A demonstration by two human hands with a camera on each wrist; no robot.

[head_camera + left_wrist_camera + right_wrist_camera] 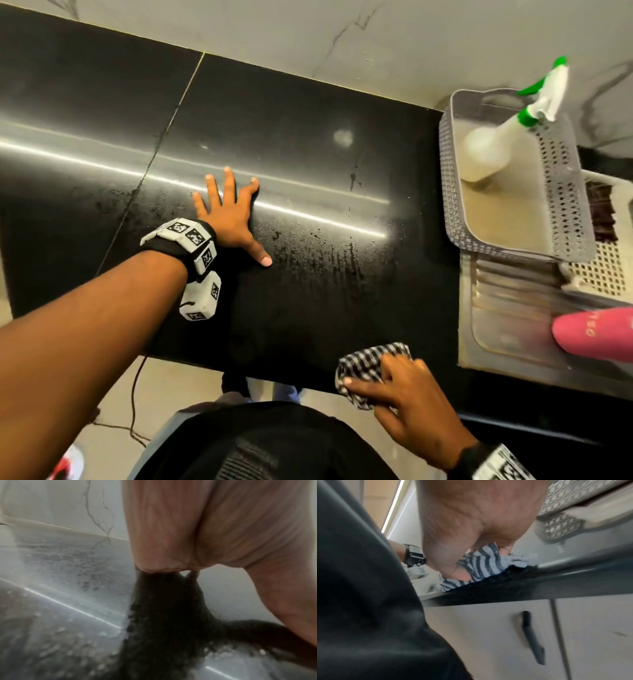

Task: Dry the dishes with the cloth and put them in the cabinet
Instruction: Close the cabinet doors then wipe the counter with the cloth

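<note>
On wet black stone countertop (pixel 308 113): left hand (pixel 230 215) laid flat, fingers spread, nothing held. Near edge, right: black-and-white checked cloth (pixel 368 364) bunched, clamped by curled right hand (pixel 409 407). Far right: grey perforated plastic basket (pixel 565 202), white spray bottle (pixel 496 147) inside.

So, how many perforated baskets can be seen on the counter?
2. The grey basket holds the spray bottle at the far right; the cream basket sits partly beneath it, at the frame edge. Others may be hidden.

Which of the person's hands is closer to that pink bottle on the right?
Right. The right hand, gripping the checked cloth at the counter's near edge, sits just left of the pink bottle. The left hand lies flat mid-counter, much farther away.
</note>
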